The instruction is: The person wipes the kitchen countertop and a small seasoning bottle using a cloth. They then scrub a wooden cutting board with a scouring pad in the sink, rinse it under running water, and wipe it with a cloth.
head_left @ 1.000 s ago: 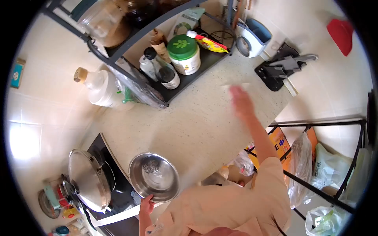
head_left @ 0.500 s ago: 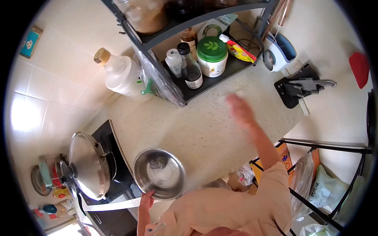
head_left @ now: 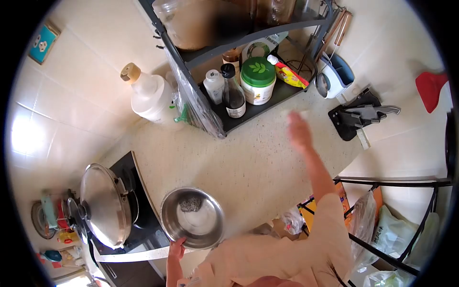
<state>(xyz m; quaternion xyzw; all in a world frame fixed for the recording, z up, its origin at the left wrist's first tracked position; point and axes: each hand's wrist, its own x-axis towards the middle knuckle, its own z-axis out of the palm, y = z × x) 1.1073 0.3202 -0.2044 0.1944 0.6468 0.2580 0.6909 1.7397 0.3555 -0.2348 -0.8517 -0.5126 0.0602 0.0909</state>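
Note:
My left hand grips the near rim of a round steel bowl at the counter's front edge. Inside the bowl lies a grey, mesh-like scrubber. Stretched out over the right part of the speckled counter is my right hand, blurred by motion. A faint whitish patch shows at its fingertips; whether the hand holds anything is too smeared to tell.
A black rack with bottles and a green-lidded jar stands behind. A knife holder is at right, a lidded pot on the stove at left. A wire shelf with bags stands lower right.
My right hand has shifted slightly over the counter. The scrubber sits in a different spot in the bowl than a second ago. My left hand still holds the rim, and the camera view has turned.

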